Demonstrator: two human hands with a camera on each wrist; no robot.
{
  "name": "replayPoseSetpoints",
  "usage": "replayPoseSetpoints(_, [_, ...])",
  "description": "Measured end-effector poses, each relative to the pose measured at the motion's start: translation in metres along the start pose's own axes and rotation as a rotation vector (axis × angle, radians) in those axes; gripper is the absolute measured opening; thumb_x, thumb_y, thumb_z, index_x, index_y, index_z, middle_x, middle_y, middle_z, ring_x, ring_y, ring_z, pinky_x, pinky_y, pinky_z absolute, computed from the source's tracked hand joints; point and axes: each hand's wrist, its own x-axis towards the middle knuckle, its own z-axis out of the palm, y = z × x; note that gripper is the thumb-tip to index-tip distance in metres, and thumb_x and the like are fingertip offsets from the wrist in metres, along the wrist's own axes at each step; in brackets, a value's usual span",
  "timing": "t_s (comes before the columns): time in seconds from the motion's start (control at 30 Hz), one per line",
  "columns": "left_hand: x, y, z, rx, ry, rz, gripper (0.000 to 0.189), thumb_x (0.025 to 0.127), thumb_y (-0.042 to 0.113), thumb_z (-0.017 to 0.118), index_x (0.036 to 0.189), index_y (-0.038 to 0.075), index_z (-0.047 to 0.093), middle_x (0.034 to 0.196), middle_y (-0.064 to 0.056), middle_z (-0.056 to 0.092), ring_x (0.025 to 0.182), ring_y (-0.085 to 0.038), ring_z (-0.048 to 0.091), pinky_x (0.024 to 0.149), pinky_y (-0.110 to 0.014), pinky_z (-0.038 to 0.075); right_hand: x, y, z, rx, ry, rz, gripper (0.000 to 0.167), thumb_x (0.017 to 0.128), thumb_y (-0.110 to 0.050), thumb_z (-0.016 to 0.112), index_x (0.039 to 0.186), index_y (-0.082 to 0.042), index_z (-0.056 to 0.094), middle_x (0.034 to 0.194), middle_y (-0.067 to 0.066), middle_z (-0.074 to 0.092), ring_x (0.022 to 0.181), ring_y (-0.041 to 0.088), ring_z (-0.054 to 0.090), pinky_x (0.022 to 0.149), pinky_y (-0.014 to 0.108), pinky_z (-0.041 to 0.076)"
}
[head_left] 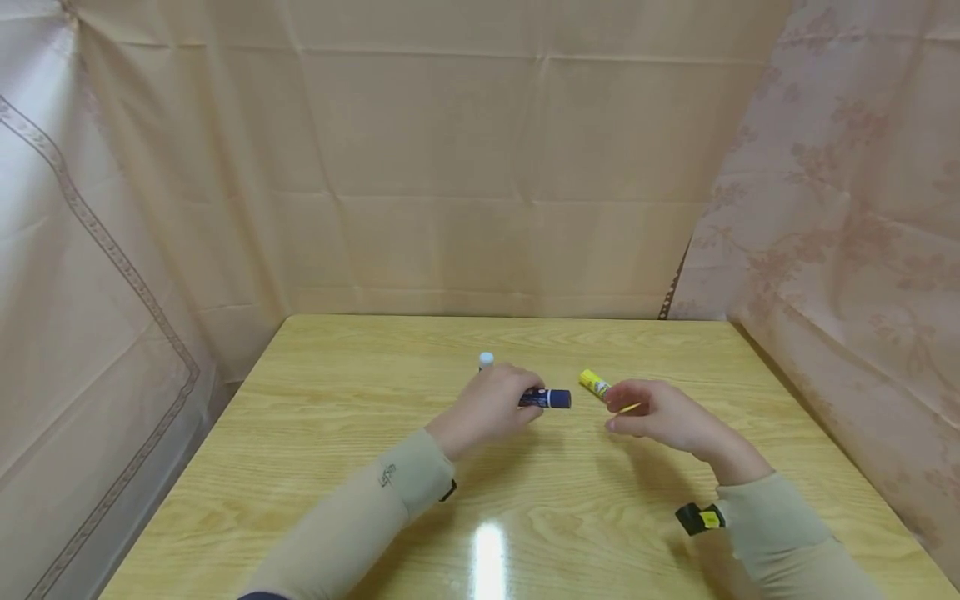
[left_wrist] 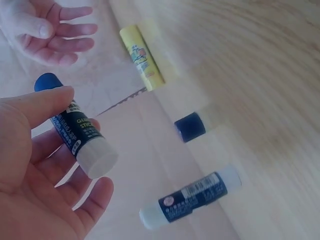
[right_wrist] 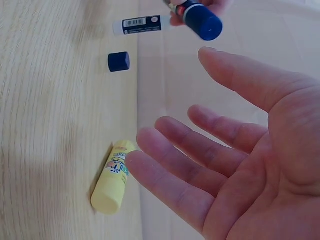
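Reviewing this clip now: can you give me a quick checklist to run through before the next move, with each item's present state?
1. Left grip has hold of the held glue stick: ok, between thumb and fingers.
2. Right grip free: ok, it holds nothing.
3. Held glue stick capped: ok, a dark blue cap covers one end. Whether it is pushed fully home: cannot tell.
4. Standing glue stick capped: not ok, its white top is bare; a loose blue cap sits apart on the table.
5. Yellow glue stick upright: not ok, it lies on its side.
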Motion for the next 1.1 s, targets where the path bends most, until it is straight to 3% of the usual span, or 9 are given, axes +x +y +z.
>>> replayPoseSetpoints(0.23, [-0.011, -0.009, -0.009, -0.074, 0.054, -0.014, 0.02, 0.094, 0.028, 0.076, 0.111, 0.017, 0.074, 0.101, 0.009, 0.071, 0.088, -0.007, 0.06, 0.079, -0.027, 0.052, -0.001, -0.004, 0.0, 0.002, -0.002, -0.027, 0.042, 0.094, -0.026, 0.076, 0.126, -0.002, 0.062, 0.122, 0.015, 0.063, 0.113, 0.03, 0.063, 0.09, 0.04, 0.055])
replayPoseSetpoints(0.5, [-0.022, -0.017, -0.01, -0.088, 0.122, -0.007, 0.028, 0.093, 0.027, 0.078, 0.118, 0.015, 0.073, 0.111, 0.003, 0.072, 0.096, -0.009, 0.066, 0.085, -0.029, 0.054, -0.001, -0.005, 0.001, -0.014, 0.009, -0.018, 0.043, 0.094, -0.029, 0.077, 0.127, -0.005, 0.063, 0.122, 0.012, 0.064, 0.113, 0.028, 0.063, 0.09, 0.04, 0.055])
replayPoseSetpoints(0.77, [-0.027, -0.017, -0.013, -0.063, 0.133, -0.001, 0.03, 0.092, 0.028, 0.079, 0.119, 0.013, 0.074, 0.108, 0.002, 0.072, 0.091, -0.01, 0.065, 0.082, -0.031, 0.054, 0.001, -0.008, 0.002, -0.004, 0.003, -0.01, 0.051, 0.094, -0.035, 0.076, 0.131, -0.004, 0.061, 0.125, 0.011, 0.063, 0.114, 0.027, 0.061, 0.09, 0.039, 0.056])
replayPoseSetpoints(1.1, [-0.027, -0.015, -0.014, -0.04, 0.142, 0.037, 0.028, 0.093, 0.029, 0.078, 0.115, 0.012, 0.075, 0.106, 0.001, 0.072, 0.088, -0.01, 0.066, 0.08, -0.028, 0.055, 0.007, -0.019, 0.005, -0.064, 0.008, -0.064, 0.045, 0.095, -0.034, 0.074, 0.129, -0.007, 0.062, 0.12, 0.007, 0.065, 0.112, 0.025, 0.063, 0.091, 0.041, 0.055])
